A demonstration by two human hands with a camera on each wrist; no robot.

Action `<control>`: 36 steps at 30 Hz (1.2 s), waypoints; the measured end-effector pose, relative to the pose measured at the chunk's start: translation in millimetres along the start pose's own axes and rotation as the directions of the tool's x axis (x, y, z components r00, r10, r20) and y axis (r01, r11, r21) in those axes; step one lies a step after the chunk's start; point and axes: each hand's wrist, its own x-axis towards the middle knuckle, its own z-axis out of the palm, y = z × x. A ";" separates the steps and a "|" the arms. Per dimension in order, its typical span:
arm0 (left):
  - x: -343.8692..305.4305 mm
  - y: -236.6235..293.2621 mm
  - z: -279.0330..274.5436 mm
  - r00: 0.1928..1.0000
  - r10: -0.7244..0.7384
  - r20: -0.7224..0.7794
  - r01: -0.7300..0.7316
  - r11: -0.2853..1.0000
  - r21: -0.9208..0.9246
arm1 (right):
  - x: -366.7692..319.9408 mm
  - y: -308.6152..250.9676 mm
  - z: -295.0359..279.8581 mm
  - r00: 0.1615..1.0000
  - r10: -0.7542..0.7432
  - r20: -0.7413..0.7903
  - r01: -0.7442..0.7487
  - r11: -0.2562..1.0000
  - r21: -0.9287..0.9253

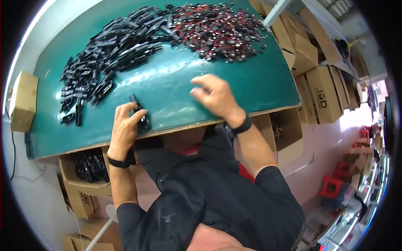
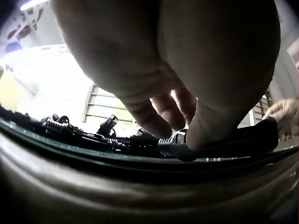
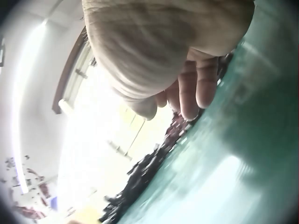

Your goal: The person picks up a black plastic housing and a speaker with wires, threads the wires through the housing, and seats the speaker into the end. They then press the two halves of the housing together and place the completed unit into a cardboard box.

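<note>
My left hand (image 1: pixel 124 126) is at the table's front edge, thumb and fingers pinching a black tubular part (image 1: pixel 134 100) with a ribbed end. In the left wrist view this dark part (image 2: pixel 243 143) lies low along the table surface, partly hidden by the thumb. My right hand (image 1: pixel 216 95) is over the table to the right, fingers loosely bent, with nothing seen in them. The right wrist view shows its fingers (image 3: pixel 188 91) hanging above the green surface. Beyond the hands are a pile of similar black parts (image 1: pixel 125 37) and a heap of small round pieces with red wires (image 1: pixel 217 31).
The green table (image 1: pixel 176 83) has a raised front edge. A cardboard box (image 1: pixel 25 100) is at its left end, and JMD cartons (image 1: pixel 320 94) stand to the right. Below the edge, an open box (image 1: pixel 86 184) holds black parts. Red stools (image 1: pixel 331 186) are farther off.
</note>
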 end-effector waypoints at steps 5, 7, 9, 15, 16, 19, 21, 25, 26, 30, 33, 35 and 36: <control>-5.8 -1.4 2.7 0.978 -0.201 0.058 0.209 0.939 -0.273 | 13.8 98.3 -62.0 0.931 0.193 -0.310 -0.307 0.872 -0.381; -3.6 7.0 1.6 0.981 -0.192 0.032 0.193 0.943 -0.273 | 21.7 104.6 -66.1 0.936 0.134 -0.324 -0.292 0.812 -0.505; -1.7 15.5 0.2 0.984 -0.177 -0.013 0.168 0.950 -0.263 | 23.2 109.0 -67.9 0.937 0.108 -0.332 -0.287 0.777 -0.560; -6.9 16.2 10.3 0.978 -0.202 -0.051 0.186 0.955 -0.231 | 20.0 106.0 -66.1 0.965 0.215 -0.151 -0.262 0.825 -0.500; -9.2 15.0 12.2 0.976 -0.208 -0.066 0.188 0.954 -0.233 | 15.4 102.7 -65.4 0.979 0.173 -0.106 -0.203 0.854 -0.480; -11.7 13.3 15.5 0.972 -0.217 -0.086 0.190 0.950 -0.248 | 4.8 80.3 -62.8 0.982 0.157 -0.106 -0.189 0.856 -0.481; -11.6 14.4 18.7 0.975 -0.205 -0.090 0.174 0.947 -0.271 | -3.0 72.1 -60.2 0.982 0.158 -0.107 -0.190 0.854 -0.484; -10.4 14.6 21.5 0.973 -0.197 -0.123 0.160 0.952 -0.262 | -8.4 59.7 -54.0 0.994 0.109 0.001 -0.096 0.876 -0.473; -10.3 14.5 22.1 0.971 -0.202 -0.128 0.163 0.951 -0.262 | -14.1 52.1 -52.4 0.996 0.066 0.058 -0.036 0.903 -0.427; -14.5 15.8 26.5 0.960 -0.233 -0.158 0.183 0.942 -0.281 | -24.4 40.1 -43.3 0.985 -0.050 0.166 0.100 0.946 -0.307; -13.5 15.0 29.7 0.956 -0.214 -0.200 0.159 0.952 -0.261 | -29.6 35.6 -40.1 0.988 -0.087 0.125 0.122 0.946 -0.302; -12.6 17.4 29.6 0.953 -0.218 -0.209 0.160 0.951 -0.264 | -29.1 30.8 -35.9 0.988 -0.119 0.098 0.146 0.920 -0.362; -12.1 19.1 29.5 0.951 -0.221 -0.217 0.160 0.951 -0.266 | -29.7 29.3 -35.1 0.987 -0.134 0.084 0.156 0.906 -0.393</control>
